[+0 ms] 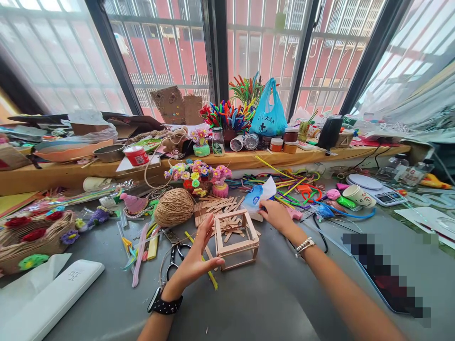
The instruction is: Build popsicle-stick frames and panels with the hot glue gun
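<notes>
An open box-shaped frame of wooden craft sticks (237, 244) stands on the grey table in front of me. Beside its left side is my left hand (199, 253), with fingers and thumb spread; the thumb tip is close to the frame, and I cannot tell if it touches. Behind the frame, my right hand (277, 217) has its fingers curled together at the edge of a blue tissue pack (251, 199); what they hold is hidden. A white tissue (269, 188) sticks up from the pack. Loose craft sticks (223, 204) lie behind the frame.
A twine ball (174, 207), scissors (174, 260) and a yellow pipe cleaner (209, 270) lie on the left. A white power bank (67, 296) is nearer me. To the right are a phone (382, 279), a paper cup (359, 195) and a scale (382, 192). A crowded windowsill ledge (199, 163) runs behind.
</notes>
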The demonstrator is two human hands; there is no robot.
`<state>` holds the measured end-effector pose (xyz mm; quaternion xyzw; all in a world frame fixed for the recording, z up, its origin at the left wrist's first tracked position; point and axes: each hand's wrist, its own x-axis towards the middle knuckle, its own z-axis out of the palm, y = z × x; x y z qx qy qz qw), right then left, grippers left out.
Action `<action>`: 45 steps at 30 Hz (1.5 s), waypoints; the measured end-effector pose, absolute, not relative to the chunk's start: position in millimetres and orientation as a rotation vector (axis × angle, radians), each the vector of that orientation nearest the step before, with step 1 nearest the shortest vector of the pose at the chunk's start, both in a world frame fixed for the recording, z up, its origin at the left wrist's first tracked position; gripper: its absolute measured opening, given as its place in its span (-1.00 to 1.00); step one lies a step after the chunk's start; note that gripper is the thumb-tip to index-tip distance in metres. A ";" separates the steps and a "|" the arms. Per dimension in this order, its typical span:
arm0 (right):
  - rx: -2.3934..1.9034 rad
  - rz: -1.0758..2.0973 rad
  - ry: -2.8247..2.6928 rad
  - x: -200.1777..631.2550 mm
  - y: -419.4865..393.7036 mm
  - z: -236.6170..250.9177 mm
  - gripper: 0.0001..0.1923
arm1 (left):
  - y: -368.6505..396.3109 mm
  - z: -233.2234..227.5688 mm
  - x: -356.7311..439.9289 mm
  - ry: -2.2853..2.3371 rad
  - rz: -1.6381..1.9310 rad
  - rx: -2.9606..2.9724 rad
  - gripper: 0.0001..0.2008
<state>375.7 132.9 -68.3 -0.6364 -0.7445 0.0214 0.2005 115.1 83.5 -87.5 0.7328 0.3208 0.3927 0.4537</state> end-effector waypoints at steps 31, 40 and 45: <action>-1.863 -0.132 -1.574 443.8 73.9 -108.4 -0.66 | 83.4 -103.5 120.9 0.856 0.908 1.845 -0.08; -2.001 -0.210 -1.842 426.1 69.0 -116.1 -0.62 | 84.6 -108.5 116.4 0.912 0.909 1.918 -0.08; -2.086 -0.210 -1.837 421.1 70.9 -117.5 -0.62 | 84.4 -109.5 116.4 0.919 0.917 1.934 -0.09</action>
